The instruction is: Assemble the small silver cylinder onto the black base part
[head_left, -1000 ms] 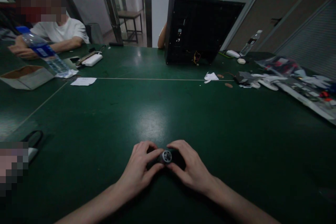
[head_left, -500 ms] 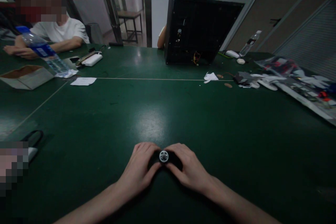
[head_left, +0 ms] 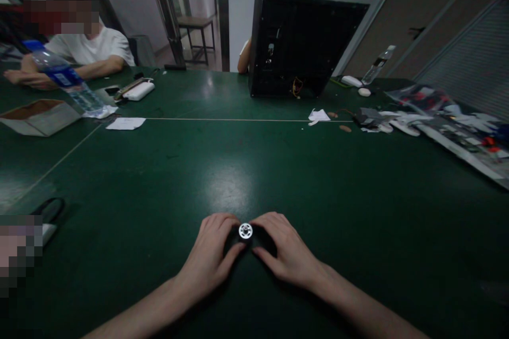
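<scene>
A small black cylinder with a silver, spoked round top stands between my two hands at the front middle of the green table. My left hand curves around its left side, with fingertips behind and thumb in front. From the other side my right hand holds it with the fingertips, its thumb close to the front. Both hands rest low over the tabletop. The cylinder's lower part is dark and hard to make out.
Across the table stands a large black panel, partly hiding a person. Another person sits at far left behind a tilted water bottle and a box. Parts and bags lie at right; scrap paper lies near the seam.
The cylinder's silver top has shifted slightly up and left and catches more light. My right thumb sits a little farther from it. Both hands otherwise stay nearly in place.
</scene>
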The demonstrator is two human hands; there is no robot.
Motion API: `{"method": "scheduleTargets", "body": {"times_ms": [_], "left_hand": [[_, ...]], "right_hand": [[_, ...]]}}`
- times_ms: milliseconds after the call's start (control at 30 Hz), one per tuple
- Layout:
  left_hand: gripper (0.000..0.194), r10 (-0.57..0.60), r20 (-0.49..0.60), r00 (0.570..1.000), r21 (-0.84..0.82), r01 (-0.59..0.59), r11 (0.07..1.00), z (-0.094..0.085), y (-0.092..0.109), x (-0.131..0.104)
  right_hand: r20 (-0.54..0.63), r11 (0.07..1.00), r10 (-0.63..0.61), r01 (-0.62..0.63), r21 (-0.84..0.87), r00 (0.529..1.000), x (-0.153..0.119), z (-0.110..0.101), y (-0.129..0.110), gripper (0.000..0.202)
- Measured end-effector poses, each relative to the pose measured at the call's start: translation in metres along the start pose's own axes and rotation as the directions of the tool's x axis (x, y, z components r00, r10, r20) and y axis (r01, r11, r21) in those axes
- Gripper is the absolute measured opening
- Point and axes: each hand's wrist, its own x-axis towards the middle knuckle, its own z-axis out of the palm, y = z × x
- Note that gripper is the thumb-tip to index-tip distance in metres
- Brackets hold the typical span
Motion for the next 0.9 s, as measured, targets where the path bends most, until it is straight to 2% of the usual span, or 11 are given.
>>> {"method": "scheduleTargets", "body": {"times_ms": [400,600,733,900], "left_hand": [[0.021,0.009,0.010,1.000,-0.026,-0.009,1.000,0.000,0.001,0.000],[0.026,0.004,0.037,0.999,-0.044,-0.002,0.999,-0.002,0.004,0.001],[0.027,0.026,0.069,0.997,-0.055,-0.022,0.998,-0.005,0.007,0.002],[0.023,0.031,0.093,0.995,-0.056,-0.026,0.998,-0.008,0.009,0.003]], "right_hand": [[0.013,0.998,-0.053,0.052,0.021,0.999,0.000,0.000,-0.001,0.032],[-0.048,0.992,-0.111,0.114,0.056,0.993,-0.002,0.000,-0.005,0.035],[-0.118,0.983,-0.178,0.182,0.025,0.977,-0.003,0.001,-0.007,0.026],[-0.157,0.977,-0.212,0.211,-0.023,0.965,-0.003,0.003,-0.012,0.015]]}}
